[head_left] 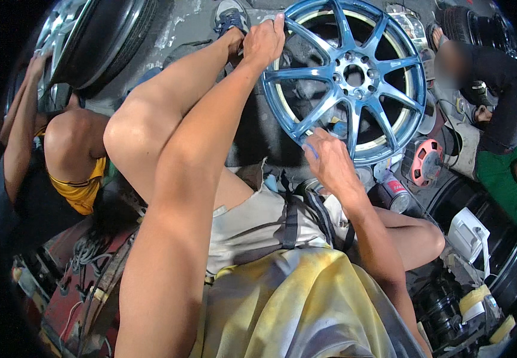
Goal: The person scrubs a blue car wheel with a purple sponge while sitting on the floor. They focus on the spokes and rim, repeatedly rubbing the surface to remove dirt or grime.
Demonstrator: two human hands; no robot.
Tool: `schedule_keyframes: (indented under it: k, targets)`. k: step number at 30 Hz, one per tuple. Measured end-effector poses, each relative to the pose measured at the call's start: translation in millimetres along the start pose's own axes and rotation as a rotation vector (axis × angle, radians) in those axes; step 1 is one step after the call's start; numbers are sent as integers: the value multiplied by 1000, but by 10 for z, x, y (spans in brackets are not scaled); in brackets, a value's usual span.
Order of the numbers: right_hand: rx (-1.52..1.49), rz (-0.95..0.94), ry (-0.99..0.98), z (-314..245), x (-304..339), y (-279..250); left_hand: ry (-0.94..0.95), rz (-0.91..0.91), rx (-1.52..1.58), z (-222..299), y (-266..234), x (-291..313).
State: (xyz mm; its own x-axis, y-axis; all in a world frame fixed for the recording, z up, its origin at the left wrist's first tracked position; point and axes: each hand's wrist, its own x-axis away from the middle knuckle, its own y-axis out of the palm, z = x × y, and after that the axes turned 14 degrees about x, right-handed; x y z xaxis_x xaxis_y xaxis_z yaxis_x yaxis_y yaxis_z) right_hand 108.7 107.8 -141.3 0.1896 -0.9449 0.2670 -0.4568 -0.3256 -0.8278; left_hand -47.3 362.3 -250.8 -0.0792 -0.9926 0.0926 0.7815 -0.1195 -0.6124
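A blue multi-spoke car wheel [321,112] with a pale inner lip is tilted in front of me, its bolt holes facing me. At its upper left edge, my left hand [262,43] is closed around the rim with the thumb up. My right hand [332,160] is at the wheel's lower left edge, fingers curled. A small thin blue piece [312,150] shows between its thumb and fingers; its kind I cannot make out. Part of the floor and some small items appear between the spokes.
Upper left, a large tyre [110,45] stands near a seated person's knee [74,134]. Right of the wheel lie a pink-red round part with holes [425,161], a can [397,194] and a white box [468,232]. Another person's dark trouser leg [503,107] is farther right.
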Motion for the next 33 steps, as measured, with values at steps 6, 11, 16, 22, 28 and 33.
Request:
schedule_keyframes:
  k: [6,11,16,22,28,33]
  targets:
    - [-22,89,-96,-26,-57,65,-85,-50,-4,22,-34,-20]
    - [156,-118,-120,127,-37,-61,-86,-25,12,63,-16,-17]
    - [75,72,-87,-31,-65,67,-35,-49,59,69,-63,-39]
    - [69,37,62,-213,-114,104,-21,-16,17,4,-12,-27]
    - [119,63,-52,-8,5,24,-9,-10,58,77,1,-5]
    - [96,41,-99,-87,-132,63,-32,-8,54,37,-26,-12]
